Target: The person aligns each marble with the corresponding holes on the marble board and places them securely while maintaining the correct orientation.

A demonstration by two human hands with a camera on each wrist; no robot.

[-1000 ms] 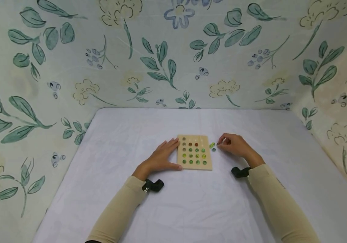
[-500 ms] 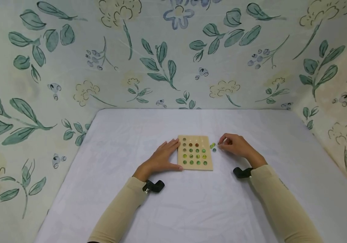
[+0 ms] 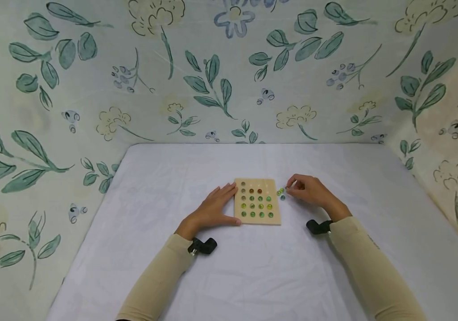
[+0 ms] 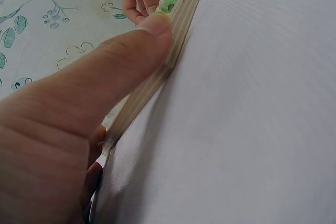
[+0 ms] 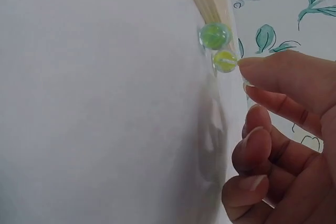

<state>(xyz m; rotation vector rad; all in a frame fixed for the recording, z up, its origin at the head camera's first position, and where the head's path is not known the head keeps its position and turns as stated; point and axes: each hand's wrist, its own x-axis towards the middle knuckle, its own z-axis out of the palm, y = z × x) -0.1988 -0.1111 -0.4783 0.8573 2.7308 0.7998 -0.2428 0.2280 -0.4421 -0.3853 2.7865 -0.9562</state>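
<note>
A square wooden marble board lies on the white cloth, with rows of glass marbles in its hollows, mostly green and yellow and a few reddish brown. My left hand rests along its left side, fingers straight on the far part and thumb at the near left corner. Right of the board lie several loose marbles. My right hand is beside them, thumb and index finger pinching a small marble that the fingertips mostly hide. In the right wrist view, a yellow marble sits right by the thumb tip.
The white cloth covers the table around the board. Behind it and at both sides hangs floral fabric. Each wrist carries a black camera over a beige sleeve.
My right hand has shifted slightly left and away from me, its fingertips closer to the loose marbles. My left hand and the board stay where they were.
</note>
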